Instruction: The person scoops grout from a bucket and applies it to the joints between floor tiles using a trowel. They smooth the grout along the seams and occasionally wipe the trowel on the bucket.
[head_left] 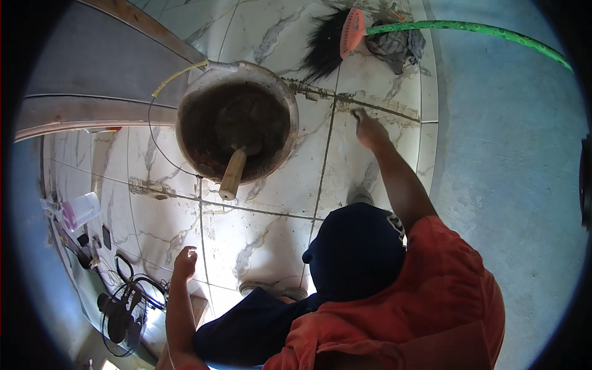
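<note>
Light falls unevenly. Around the fingers (361,116) of the right hand (373,132), the tiles (345,160) are moderately lit, yet fingertip detail is soft. Left of those fingers, the interior of the bucket (287,92) sinks into deep shadow. Below and left of them, white glare washes the floor beside the left hand (184,264). Farther right, a blue surface (518,154) looks hazy. Above right, fisheye distortion bows the green handle (468,26); black vignetting surrounds everything.
</note>
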A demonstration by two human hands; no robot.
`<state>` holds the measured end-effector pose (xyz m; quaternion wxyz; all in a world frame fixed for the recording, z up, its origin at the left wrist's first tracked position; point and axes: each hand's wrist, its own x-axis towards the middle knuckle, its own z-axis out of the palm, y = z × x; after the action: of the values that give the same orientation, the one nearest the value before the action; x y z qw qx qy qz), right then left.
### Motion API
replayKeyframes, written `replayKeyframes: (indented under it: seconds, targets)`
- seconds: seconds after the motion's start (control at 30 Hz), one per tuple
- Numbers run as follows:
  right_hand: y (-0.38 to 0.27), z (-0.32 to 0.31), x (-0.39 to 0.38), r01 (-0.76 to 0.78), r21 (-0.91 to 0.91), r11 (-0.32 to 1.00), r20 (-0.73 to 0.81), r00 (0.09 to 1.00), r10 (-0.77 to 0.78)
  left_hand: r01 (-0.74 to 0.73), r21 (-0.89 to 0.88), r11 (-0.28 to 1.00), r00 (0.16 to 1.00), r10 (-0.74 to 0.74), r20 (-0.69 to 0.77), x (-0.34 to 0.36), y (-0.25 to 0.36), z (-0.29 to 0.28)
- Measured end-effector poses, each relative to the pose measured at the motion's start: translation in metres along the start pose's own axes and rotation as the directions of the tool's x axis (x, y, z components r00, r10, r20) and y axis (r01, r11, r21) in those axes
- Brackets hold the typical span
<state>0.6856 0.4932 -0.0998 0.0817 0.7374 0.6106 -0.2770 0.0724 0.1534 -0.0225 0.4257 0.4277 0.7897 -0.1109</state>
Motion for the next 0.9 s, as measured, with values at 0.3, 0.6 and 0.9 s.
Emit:
replayKeyframes:
  seconds: [0.3, 0.6, 0.9]
  targets:
    - [-0.039, 0.004, 0.013, -0.1, 0.022, 0.995, 0.087, 0.991, 0.098, -0.069, -0.031, 0.997, 0.996, 0.067, -0.056, 0.005, -0.024, 0.005]
    - [-0.051, -0.021, 0.04, -0.059, -0.066, 0.996, 0.059, 0.996, 0.062, -0.055, 0.003, 0.998, 0.998, 0.055, -0.02, 0.006, -0.032, 0.012]
    - [-0.045, -0.006, -0.006, -0.007, -0.03, 1.0, 0.111, 0.994, 0.01, -0.023, -0.031, 0.999, 1.0, 0.022, -0.014, 0.004, -0.024, 0.006]
